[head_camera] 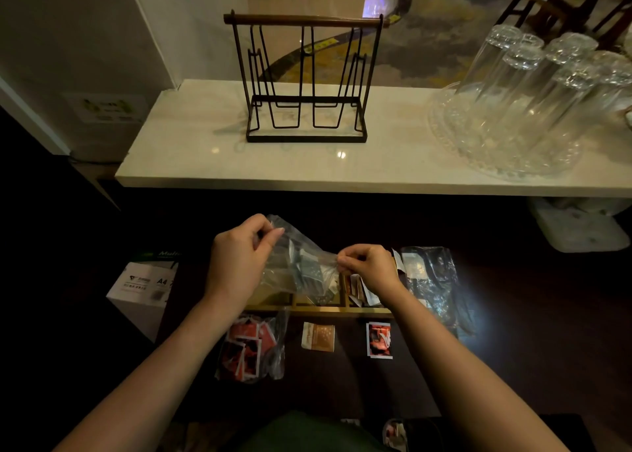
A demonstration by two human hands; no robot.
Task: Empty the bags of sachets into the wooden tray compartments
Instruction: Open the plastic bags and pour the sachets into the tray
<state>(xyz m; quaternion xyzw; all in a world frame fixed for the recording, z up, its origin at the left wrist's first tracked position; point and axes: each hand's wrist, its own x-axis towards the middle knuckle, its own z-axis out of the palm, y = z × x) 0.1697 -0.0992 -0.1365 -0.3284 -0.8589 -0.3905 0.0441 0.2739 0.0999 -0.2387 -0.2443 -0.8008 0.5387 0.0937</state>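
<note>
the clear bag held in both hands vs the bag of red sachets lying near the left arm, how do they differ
The held bag is lifted over the wooden tray, pinched by the left hand and right hand; the red-sachet bag lies untouched on the dark surface. The held bag's sachets look dark, the other's red and white. Both are clear plastic.

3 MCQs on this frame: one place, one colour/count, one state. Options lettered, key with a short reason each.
1. Where is the clear bag held?
A. over the wooden tray
B. on the marble shelf
C. inside the A4 box

2. How many loose sachets lie just in front of the tray?
A. none
B. two
C. five

3. How is the bag held?
A. left hand only
B. both hands pinch it
C. lying untouched

Key:
1 A: it hangs above the compartments.
2 B: brown sachet and red sachet.
3 B: left hand and right hand each have a grip on an edge.
</note>
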